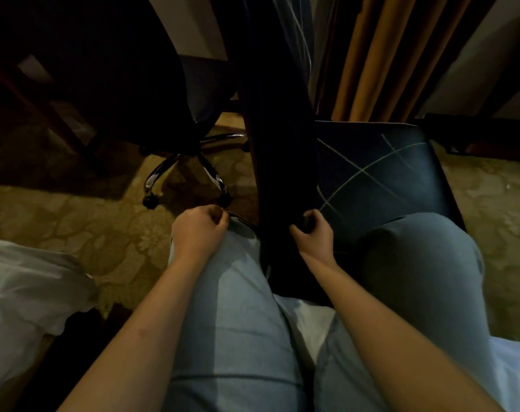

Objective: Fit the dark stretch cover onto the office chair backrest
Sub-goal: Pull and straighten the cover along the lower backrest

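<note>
A tall dark fabric panel, the stretch cover (278, 150), runs from the top of the view down between my knees. It seems to lie over an upright backrest seen almost edge-on. My right hand (313, 234) is closed on the cover's lower right edge. My left hand (197, 230) is a fist over my left knee, pinching a thin dark hem (243, 222) that leads to the panel. An office chair with a chrome star base (181, 171) and a dark seat stands behind on the left, apart from both hands.
A dark blue seat with pale diagonal lines (374, 176) lies right of the panel, behind my right knee. Orange curtains (380, 55) hang at the back right. White bedding (23, 292) is at the left, on patterned carpet (83, 230). Dark wooden furniture (44, 93) fills the far left.
</note>
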Tool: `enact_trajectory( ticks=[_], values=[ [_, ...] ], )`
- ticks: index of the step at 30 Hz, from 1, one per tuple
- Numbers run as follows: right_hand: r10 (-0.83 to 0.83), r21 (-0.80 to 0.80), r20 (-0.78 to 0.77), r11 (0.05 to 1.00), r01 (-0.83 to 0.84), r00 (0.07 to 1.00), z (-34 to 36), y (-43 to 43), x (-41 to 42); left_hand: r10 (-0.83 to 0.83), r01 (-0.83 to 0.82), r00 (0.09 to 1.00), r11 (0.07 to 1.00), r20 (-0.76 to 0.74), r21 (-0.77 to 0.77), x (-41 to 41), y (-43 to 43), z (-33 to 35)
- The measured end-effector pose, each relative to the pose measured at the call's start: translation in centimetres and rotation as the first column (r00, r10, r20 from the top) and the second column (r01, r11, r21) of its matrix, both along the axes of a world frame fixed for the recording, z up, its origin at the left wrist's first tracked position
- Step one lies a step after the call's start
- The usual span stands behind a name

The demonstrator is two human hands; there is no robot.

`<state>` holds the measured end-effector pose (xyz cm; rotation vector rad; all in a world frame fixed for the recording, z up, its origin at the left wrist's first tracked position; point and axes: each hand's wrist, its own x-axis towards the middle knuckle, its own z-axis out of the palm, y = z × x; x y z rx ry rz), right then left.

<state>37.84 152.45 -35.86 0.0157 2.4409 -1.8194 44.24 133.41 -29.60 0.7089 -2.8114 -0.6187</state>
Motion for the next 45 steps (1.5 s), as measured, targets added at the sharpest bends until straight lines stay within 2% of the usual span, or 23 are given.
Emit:
enact_trajectory(
  ticks=[6, 9, 12, 21, 28, 33, 35, 37, 40, 45],
  values=[
    [-0.194, -0.109, -0.171, 0.978, 0.177, 0.966, 1.6, 0.4, 0.6, -0.004, 0.004, 1.0, 1.0, -0.022, -0.005, 0.0, -0.3, -0.2],
    [-0.197, -0.118, -0.127, 0.976, 0.183, 0.972, 1.2, 0.0, 0.9, -0.004, 0.004, 0.999, 1.0, -0.042, 0.004, -0.1, -0.2, -0.3],
    [-0.171, -0.106, -0.033, 0.98, 0.167, 0.985, 0.2, -1.1, 1.2, -0.013, 0.013, 0.999, 1.0, -0.042, -0.002, -0.2, -0.1, -0.3],
    [-0.039, -0.079, 0.099, 0.996, 0.046, 0.994, -1.6, -2.2, 0.9, -0.015, 0.014, 1.0, 1.0, -0.023, -0.019, -0.3, 0.2, 0.1],
    [0.071, 0.071, 0.15, 0.994, -0.083, 0.986, -2.1, -1.6, 0.5, -0.035, 0.034, 0.998, 0.999, -0.048, -0.019, -0.1, 0.3, -0.1],
    [-0.054, 0.038, 0.203, 0.998, 0.048, 0.978, -1.7, -1.5, 1.0, -0.059, 0.058, 0.997, 0.998, -0.055, -0.032, 0.1, 0.4, -0.2],
    [-0.064, -0.023, 0.199, 0.997, 0.07, 0.978, -1.4, -1.5, 2.0, -0.066, 0.064, 0.996, 0.997, -0.056, -0.036, 0.1, 0.3, -0.2],
    [-0.012, -0.037, 0.139, 0.999, 0.018, 0.99, -1.5, -1.7, 3.3, -0.079, 0.076, 0.995, 0.996, -0.055, -0.052, 0.0, 0.5, -0.2],
    [0.063, 0.029, 0.066, 0.997, -0.065, 0.996, -2.1, -2.0, 4.4, -0.104, 0.097, 0.993, 0.989, -0.053, -0.112, -0.1, 0.9, -0.3],
    [0.111, 0.133, 0.131, 0.983, -0.129, 0.985, -3.3, -1.9, 3.9, -0.124, 0.108, 0.99, 0.976, -0.071, -0.188, -0.1, 1.0, -0.4]
  ],
)
